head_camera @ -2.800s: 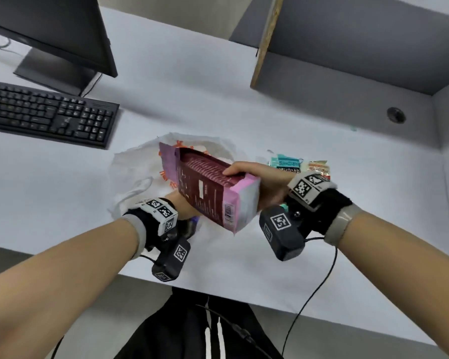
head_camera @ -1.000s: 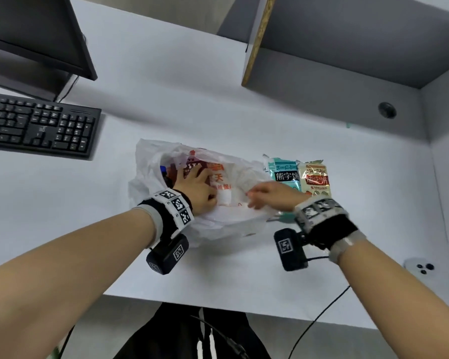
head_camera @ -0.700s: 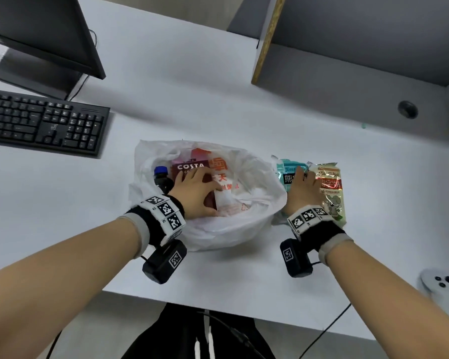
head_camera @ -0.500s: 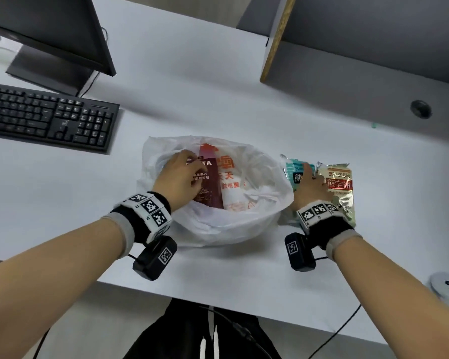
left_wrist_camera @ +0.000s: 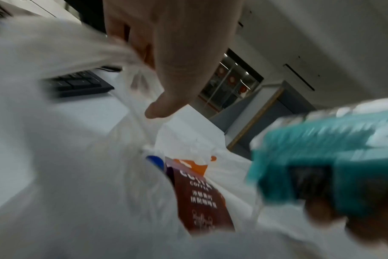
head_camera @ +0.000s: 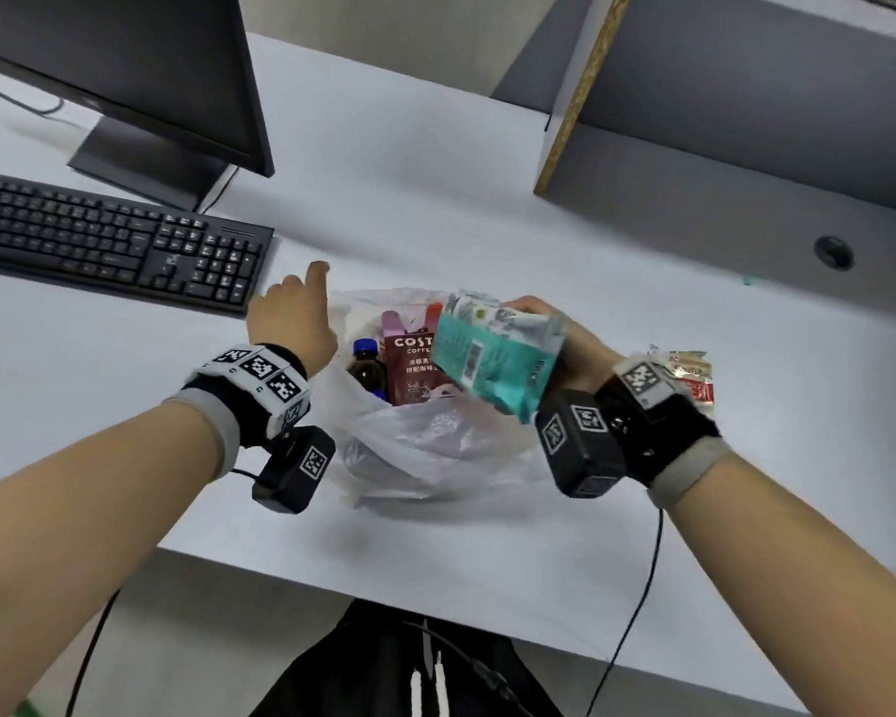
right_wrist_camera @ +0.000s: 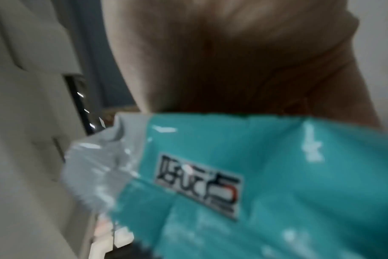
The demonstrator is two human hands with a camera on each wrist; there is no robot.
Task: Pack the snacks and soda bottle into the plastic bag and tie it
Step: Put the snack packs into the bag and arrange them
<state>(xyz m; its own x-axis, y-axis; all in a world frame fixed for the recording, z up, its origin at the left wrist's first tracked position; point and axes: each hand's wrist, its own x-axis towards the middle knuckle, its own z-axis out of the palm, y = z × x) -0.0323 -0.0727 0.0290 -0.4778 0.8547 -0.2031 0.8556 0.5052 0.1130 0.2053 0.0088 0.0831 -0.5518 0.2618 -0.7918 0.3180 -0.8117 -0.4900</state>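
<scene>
Teal snack packet [head_camera: 495, 362] gripped, right hand [head_camera: 572, 349] fingers curled.

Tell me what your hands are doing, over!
Left hand holds plastic bag open. Right hand grips teal snack above it. Nothing blocking.

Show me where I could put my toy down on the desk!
Bare desk lies between the monitor and the shelf, and along the near edge below the bag. Right of the red packet is free too. Around the bag, between both hands, it is crowded.
</scene>
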